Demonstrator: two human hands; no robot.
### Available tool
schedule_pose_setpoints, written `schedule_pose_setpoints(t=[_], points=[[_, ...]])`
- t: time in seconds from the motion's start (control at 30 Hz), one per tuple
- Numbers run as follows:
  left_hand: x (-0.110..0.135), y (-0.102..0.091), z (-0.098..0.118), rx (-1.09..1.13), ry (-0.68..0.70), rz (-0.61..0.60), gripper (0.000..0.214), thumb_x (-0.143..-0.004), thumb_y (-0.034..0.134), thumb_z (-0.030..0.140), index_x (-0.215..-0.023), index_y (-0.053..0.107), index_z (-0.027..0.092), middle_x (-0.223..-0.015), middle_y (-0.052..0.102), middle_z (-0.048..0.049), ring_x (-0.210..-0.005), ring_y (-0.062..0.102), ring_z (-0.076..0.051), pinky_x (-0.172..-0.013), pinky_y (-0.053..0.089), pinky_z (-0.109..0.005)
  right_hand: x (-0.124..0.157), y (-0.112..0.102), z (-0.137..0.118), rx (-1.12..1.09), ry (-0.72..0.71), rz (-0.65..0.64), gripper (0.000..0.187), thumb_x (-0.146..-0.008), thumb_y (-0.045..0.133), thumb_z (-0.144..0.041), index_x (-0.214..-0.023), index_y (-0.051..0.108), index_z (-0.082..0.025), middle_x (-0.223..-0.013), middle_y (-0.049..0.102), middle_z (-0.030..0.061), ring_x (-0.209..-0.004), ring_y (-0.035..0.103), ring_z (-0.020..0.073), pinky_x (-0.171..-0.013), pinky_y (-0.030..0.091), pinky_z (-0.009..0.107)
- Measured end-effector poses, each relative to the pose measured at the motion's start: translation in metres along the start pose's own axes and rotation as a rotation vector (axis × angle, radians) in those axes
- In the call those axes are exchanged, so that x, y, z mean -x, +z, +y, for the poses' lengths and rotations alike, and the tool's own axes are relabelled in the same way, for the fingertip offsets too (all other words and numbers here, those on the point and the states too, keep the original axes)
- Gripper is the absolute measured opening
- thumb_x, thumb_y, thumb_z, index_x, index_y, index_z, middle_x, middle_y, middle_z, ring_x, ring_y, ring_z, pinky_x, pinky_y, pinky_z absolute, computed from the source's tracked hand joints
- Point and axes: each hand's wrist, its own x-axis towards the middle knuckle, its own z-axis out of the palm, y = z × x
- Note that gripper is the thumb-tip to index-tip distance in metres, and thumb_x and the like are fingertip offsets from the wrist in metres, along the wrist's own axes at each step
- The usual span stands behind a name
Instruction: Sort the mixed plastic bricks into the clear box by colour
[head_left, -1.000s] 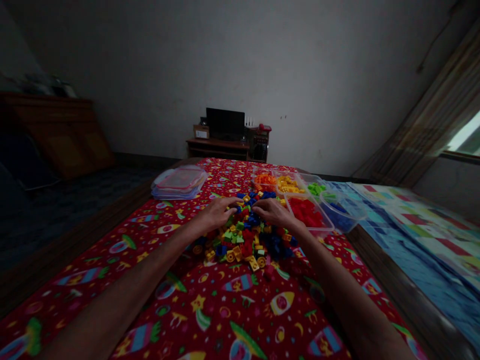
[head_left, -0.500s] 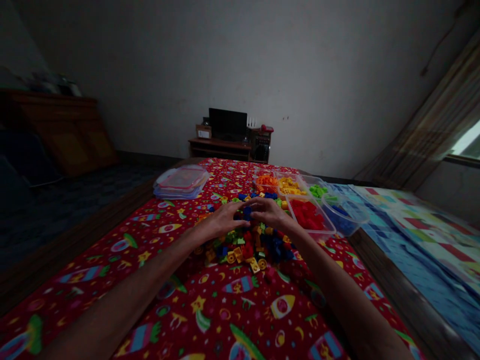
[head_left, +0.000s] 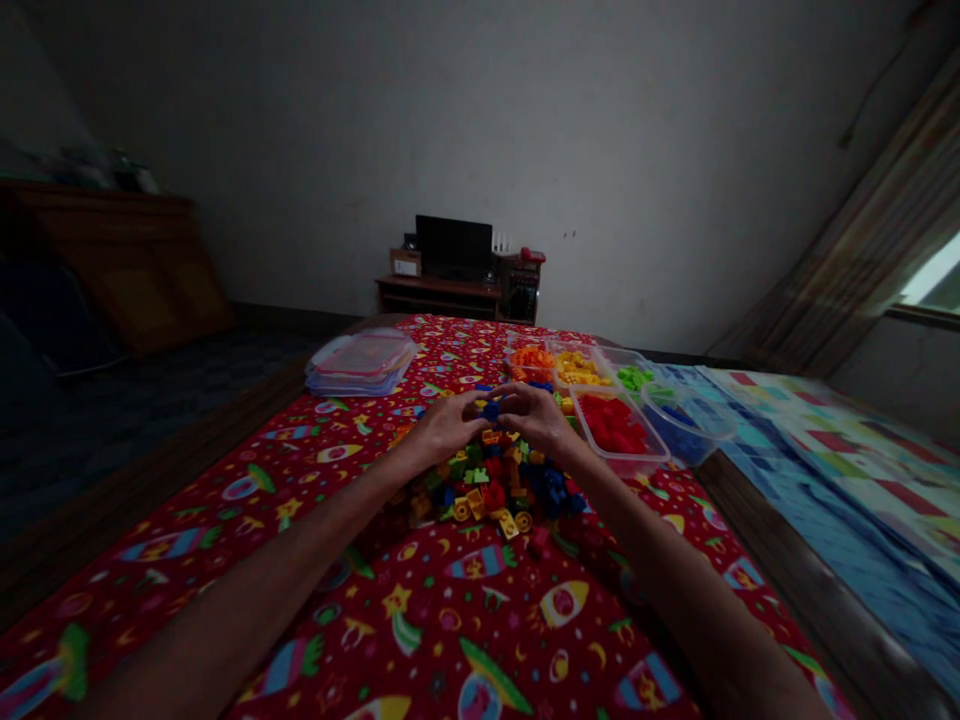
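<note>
A heap of small mixed-colour plastic bricks (head_left: 491, 490) lies on a red patterned cloth (head_left: 465, 610). Both my hands meet just above the heap's far side. My left hand (head_left: 444, 426) and my right hand (head_left: 537, 416) pinch a small blue brick (head_left: 491, 410) between their fingertips. Both forearms stretch forward from the bottom of the view.
Clear tubs of sorted bricks stand behind the heap: orange (head_left: 531, 360), yellow (head_left: 577, 370), green (head_left: 634, 378), red (head_left: 615, 424) and blue (head_left: 686, 425). A stack of lids (head_left: 361, 362) lies at the far left. A wooden edge (head_left: 810, 590) runs on the right, a low cabinet with a monitor (head_left: 454, 262) beyond.
My hands rose from the heap and drew together. Their fingertips now meet around a blue brick held above the pile.
</note>
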Motion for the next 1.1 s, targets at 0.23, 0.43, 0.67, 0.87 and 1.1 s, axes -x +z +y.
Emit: schedule_pose_setpoints(t=[0.23,0.43,0.67,0.87,1.1], points=[[-0.001,-0.005,0.001,-0.046,-0.03,0.066,0.062,-0.071,0.066,0.017,-0.131,0.051,0.021,-0.113,0.069,-0.007,-0.091,0.068,-0.021,-0.08,0.054,-0.031,-0.003,-0.011,-0.001,-0.054,-0.015,0.119,0.032,-0.061,0.061,-0.011,-0.093,0.063,-0.018,-0.068,0.064,-0.0037,-0.061,0.058,0.0099,-0.058,0.044,0.021],[-0.003,-0.007,-0.008,-0.067,-0.009,0.043,0.05,-0.073,0.066,0.02,-0.122,0.06,0.022,-0.119,0.067,-0.0064,-0.097,0.067,-0.023,-0.083,0.054,-0.032,-0.002,-0.028,-0.004,-0.216,0.119,0.042,0.038,-0.054,0.072,-0.02,-0.091,0.065,-0.016,-0.063,0.06,-0.0053,-0.055,0.054,0.0082,-0.053,0.041,0.02],[-0.002,-0.006,-0.008,-0.188,0.098,0.014,0.041,-0.077,0.063,0.03,-0.116,0.064,0.017,-0.119,0.067,-0.0081,-0.108,0.062,-0.025,-0.096,0.047,-0.037,0.007,-0.031,-0.008,-0.252,0.222,0.058,0.041,-0.054,0.079,-0.028,-0.091,0.067,-0.017,-0.064,0.063,-0.0036,-0.055,0.054,0.0083,-0.052,0.04,0.02],[0.002,0.002,-0.001,-0.113,0.218,-0.05,0.039,-0.08,0.061,0.035,-0.115,0.064,0.02,-0.115,0.069,-0.0046,-0.102,0.065,-0.022,-0.091,0.05,-0.033,0.007,-0.022,-0.005,-0.179,0.184,-0.065,0.04,-0.061,0.076,-0.031,-0.097,0.068,-0.017,-0.065,0.065,-0.0012,-0.055,0.055,0.0096,-0.05,0.037,0.02],[0.0,-0.002,-0.006,-0.223,0.173,-0.017,0.031,-0.079,0.06,0.035,-0.104,0.068,0.02,-0.104,0.073,-0.0041,-0.093,0.067,-0.022,-0.084,0.051,-0.031,0.004,-0.019,0.0,-0.065,0.183,-0.015,0.031,-0.067,0.068,-0.019,-0.098,0.067,-0.016,-0.064,0.066,-0.0019,-0.054,0.057,0.0101,-0.05,0.039,0.02]])
